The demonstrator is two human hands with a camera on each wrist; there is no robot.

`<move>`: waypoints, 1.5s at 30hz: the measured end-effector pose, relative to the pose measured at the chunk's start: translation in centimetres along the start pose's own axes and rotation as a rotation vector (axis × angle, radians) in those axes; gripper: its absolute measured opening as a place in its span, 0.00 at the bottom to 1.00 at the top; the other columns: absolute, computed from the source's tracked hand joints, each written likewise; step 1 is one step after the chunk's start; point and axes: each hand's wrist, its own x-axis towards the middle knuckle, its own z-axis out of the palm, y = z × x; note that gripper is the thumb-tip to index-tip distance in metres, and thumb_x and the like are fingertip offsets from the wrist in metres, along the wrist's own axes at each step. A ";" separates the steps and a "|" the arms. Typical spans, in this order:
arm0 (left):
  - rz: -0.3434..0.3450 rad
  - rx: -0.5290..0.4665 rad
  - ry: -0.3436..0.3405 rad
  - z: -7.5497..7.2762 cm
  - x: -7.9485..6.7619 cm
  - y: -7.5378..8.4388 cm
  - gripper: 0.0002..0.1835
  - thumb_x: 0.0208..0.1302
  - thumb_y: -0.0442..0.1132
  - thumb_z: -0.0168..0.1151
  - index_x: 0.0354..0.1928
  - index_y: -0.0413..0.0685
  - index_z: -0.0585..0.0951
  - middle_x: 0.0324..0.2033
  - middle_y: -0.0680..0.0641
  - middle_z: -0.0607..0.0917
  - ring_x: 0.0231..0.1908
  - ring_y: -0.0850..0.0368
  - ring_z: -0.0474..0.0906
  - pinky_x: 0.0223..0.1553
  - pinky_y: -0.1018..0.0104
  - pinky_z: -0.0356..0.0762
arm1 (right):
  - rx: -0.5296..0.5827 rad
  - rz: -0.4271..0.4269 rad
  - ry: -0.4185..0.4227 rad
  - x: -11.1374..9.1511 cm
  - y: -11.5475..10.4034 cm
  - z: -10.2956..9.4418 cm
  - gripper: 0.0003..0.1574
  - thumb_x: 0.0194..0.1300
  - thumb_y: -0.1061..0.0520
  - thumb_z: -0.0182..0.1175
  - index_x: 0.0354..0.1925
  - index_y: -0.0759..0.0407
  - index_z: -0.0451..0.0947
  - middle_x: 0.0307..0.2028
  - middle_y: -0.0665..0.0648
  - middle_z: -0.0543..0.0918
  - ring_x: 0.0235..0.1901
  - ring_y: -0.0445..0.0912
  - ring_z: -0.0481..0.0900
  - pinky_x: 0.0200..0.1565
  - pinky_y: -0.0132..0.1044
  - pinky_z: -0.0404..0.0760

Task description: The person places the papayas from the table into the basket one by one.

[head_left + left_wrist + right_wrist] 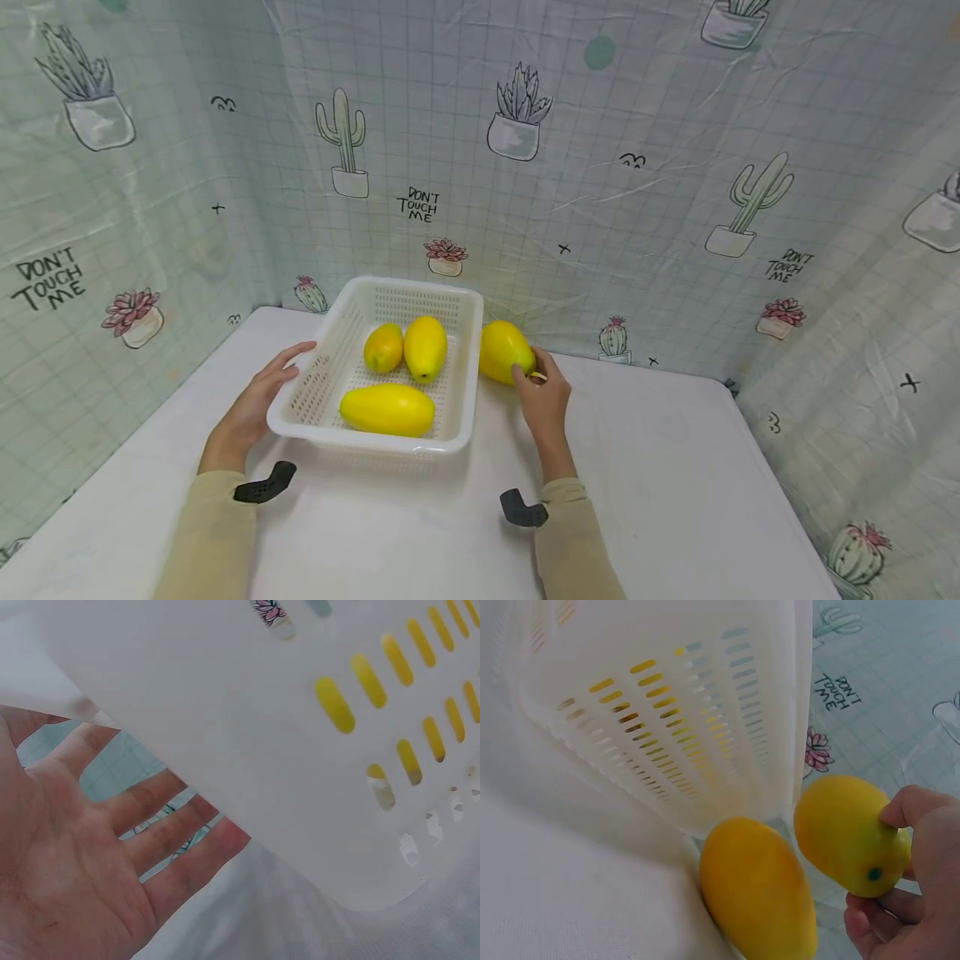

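In the head view, a white plastic basket (477, 375) with slotted walls holds three yellow mangoes, one of them lying lengthwise (387, 410) near the front. My left hand (258, 404) is at the basket's left rim; in the left wrist view its fairly straight fingers (176, 874) pass behind the wall. On the basket's other side, my right hand (545, 392) grips a yellow mango (504, 352) by its end. The right wrist view shows a dark green spot on that mango (844, 832). Another mango (757, 892) lies beside it, close to the basket's corner.
The white table (660, 483) extends in front and to the right. Behind it and at both sides hangs a cactus-print curtain (570, 192), close to the basket's far side. A black wrist mount (266, 483) sits on each sleeve.
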 end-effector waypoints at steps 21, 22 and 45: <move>0.009 -0.020 -0.013 -0.2 0.1 -0.5 0.26 0.78 0.44 0.34 0.75 0.64 0.52 0.66 0.61 0.68 0.53 0.64 0.76 0.49 0.69 0.80 | 0.065 -0.037 -0.029 -0.3 -2.0 -0.2 0.28 0.62 0.50 0.64 0.60 0.50 0.74 0.56 0.52 0.80 0.53 0.48 0.77 0.54 0.44 0.80; 0.010 -0.024 -0.016 -0.2 0.1 -0.5 0.26 0.78 0.44 0.34 0.75 0.64 0.52 0.65 0.61 0.68 0.53 0.64 0.76 0.49 0.69 0.80 | 0.066 -0.041 -0.032 -0.3 -2.1 -0.1 0.28 0.62 0.50 0.64 0.60 0.50 0.74 0.55 0.52 0.80 0.52 0.47 0.77 0.54 0.44 0.80; 0.008 -0.026 -0.003 -0.1 0.1 -0.6 0.27 0.78 0.47 0.37 0.75 0.63 0.53 0.65 0.62 0.69 0.52 0.64 0.77 0.48 0.68 0.81 | 0.120 -0.133 -0.120 -1.0 -3.6 0.7 0.28 0.61 0.55 0.66 0.60 0.54 0.74 0.56 0.54 0.81 0.52 0.47 0.79 0.53 0.39 0.81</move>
